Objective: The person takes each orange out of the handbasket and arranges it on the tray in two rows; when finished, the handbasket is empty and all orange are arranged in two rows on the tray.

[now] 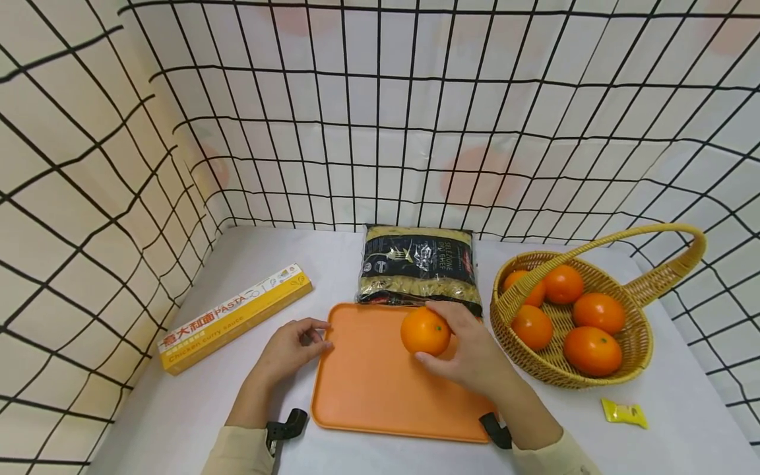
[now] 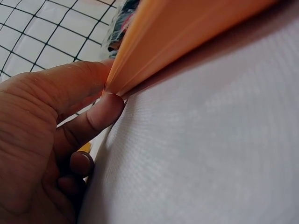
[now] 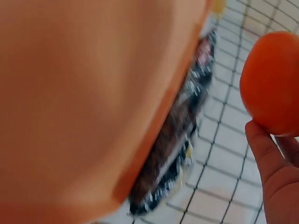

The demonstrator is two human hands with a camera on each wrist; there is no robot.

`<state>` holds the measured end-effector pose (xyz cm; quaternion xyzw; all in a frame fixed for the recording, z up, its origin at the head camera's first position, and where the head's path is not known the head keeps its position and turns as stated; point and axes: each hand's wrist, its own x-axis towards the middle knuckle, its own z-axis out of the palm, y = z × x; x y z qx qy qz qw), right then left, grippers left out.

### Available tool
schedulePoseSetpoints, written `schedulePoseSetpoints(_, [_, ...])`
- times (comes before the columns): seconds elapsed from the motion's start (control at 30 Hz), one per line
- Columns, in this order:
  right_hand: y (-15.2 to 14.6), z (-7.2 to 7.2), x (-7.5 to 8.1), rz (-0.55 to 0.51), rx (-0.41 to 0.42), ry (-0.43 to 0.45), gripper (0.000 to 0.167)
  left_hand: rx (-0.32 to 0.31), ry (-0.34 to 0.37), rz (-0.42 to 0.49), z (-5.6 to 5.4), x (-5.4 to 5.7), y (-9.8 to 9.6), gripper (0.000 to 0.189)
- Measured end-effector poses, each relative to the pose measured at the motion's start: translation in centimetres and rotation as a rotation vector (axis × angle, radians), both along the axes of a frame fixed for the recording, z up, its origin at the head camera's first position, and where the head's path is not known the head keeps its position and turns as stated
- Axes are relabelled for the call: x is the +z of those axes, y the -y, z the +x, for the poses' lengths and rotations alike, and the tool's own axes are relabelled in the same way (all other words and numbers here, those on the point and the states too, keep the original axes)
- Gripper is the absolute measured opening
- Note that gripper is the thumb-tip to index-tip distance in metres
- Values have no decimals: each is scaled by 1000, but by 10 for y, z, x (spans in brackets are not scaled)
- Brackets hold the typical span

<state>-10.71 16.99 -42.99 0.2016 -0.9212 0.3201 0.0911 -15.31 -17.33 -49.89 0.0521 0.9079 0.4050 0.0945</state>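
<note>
Orange fruit (image 1: 425, 331), round and glossy, with a small green stem mark. Hangs above the far half of an orange tray (image 1: 380, 396), gripped in the right hand (image 1: 477, 359), with thumb and fingers spread about as wide as the fruit and curved against its right side. Appears apart from the tray in the right wrist view.

At the tray's left rim, the left hand (image 1: 287, 351), with fingers nearly together, pinching the edge; grip clearest in the left wrist view.

To the right of the tray, a wicker basket (image 1: 516, 351) with a tall arched handle, and five similar fruits (image 1: 598, 313) inside. Nearer the front, a small yellow packet (image 1: 625, 413). Just behind the tray, a dark-labelled pasta bag (image 1: 417, 260). To the left, a long yellow and white pasta box (image 1: 234, 320), lying slantwise on the white-covered bench (image 1: 148, 422). Behind and at both sides, a black grid (image 1: 377, 99) against pale cloth.
</note>
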Motion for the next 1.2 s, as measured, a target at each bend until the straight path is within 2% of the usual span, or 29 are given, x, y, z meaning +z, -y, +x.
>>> schedulePoseSetpoints(0.17, [23,-9,-6,42,34,65,77,-1,8,1,-1,0,0,31])
schedulePoseSetpoints(0.47, [59,-28,-12,106,25,188,75,-6,9,12,-2,0,0,30])
schedulePoseSetpoints(0.63, [76,-38,-15,162,32,193,77,-7,8,15,-2,-1,1,29])
schedulePoseSetpoints(0.83, [95,-48,-15,149,63,195,73,1,-2,25,-1,-3,2,27])
schedulePoseSetpoints(0.97, [104,-51,-16,166,77,190,72,4,7,38,-1,-4,1,27])
schedulePoseSetpoints(1.2, [116,-54,-19,189,49,199,70,4,5,35,-1,-5,2,25])
